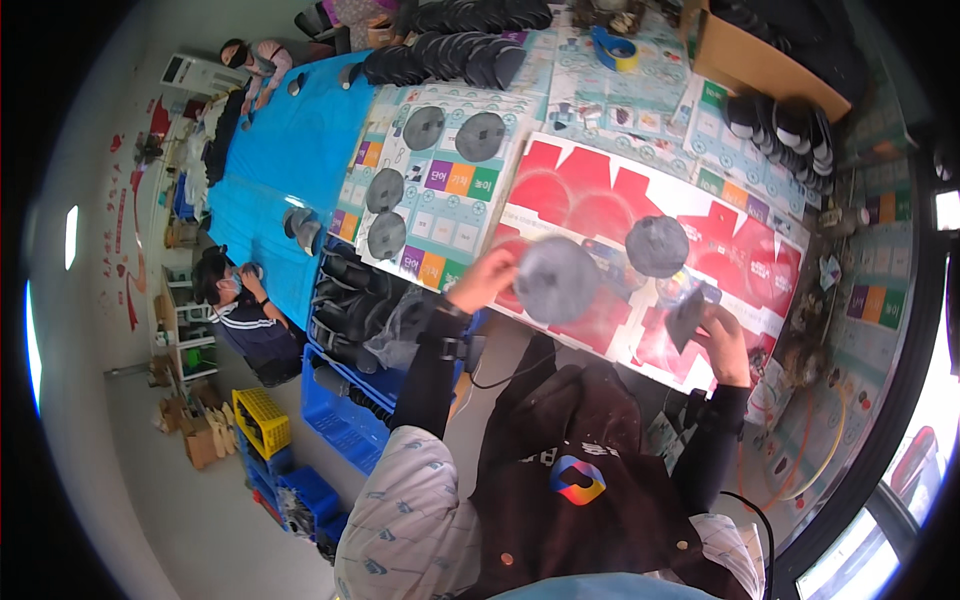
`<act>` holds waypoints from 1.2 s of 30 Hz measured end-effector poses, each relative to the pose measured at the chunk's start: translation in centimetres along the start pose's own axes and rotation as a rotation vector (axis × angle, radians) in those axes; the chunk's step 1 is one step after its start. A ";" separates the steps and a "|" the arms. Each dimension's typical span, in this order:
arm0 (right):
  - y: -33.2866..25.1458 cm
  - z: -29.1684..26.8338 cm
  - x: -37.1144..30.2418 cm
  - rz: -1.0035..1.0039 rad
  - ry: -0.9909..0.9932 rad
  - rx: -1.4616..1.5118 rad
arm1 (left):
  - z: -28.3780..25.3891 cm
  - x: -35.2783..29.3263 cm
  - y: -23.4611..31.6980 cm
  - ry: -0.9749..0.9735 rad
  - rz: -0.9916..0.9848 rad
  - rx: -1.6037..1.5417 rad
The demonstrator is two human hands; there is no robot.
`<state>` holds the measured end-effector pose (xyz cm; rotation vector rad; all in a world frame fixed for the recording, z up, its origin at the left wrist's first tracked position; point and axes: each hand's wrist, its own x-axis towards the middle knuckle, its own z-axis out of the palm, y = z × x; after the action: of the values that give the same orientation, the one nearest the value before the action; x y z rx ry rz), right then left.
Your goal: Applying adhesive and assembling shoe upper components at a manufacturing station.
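Note:
My left hand (482, 282) pinches the left edge of a grey, round, fabric-like disc (560, 282), which is slightly blurred and over the near part of the red-and-white printed board (640, 365). In my right hand (724, 345) is a small dark grey flat piece (686, 318), tilted over the board's near right part; its exact kind cannot be made out. Between and beyond my hands, a second grey disc (657, 246) lies on the board. Further left, several similar discs (482, 136) are spread on the patterned table cover.
Stacks of dark curved pieces (470, 62) line the far edge. A blue tape roll (612, 48) and a cardboard box (765, 65) are at the back. Left are a blue-covered table (285, 150), two people working, and blue crates (340, 415) with black pieces. Cables hang at right.

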<state>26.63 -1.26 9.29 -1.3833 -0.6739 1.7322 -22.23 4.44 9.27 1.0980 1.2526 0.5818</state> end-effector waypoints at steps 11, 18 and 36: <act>-0.3 38.3 21.7 -0.189 -0.272 0.182 | -16.9 -1.4 -18.5 0.632 -0.215 -0.766; 7.9 46.1 30.4 -0.014 -0.018 0.064 | -16.9 -1.9 -20.5 1.188 0.012 0.208; 12.6 45.7 29.8 -0.651 0.208 -1.018 | -23.9 -2.5 -16.8 0.972 -0.226 0.440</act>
<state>-22.99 20.39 -4.99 -1.6552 -1.7854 0.6823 -48.83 3.36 -2.99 1.0174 2.4034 0.7112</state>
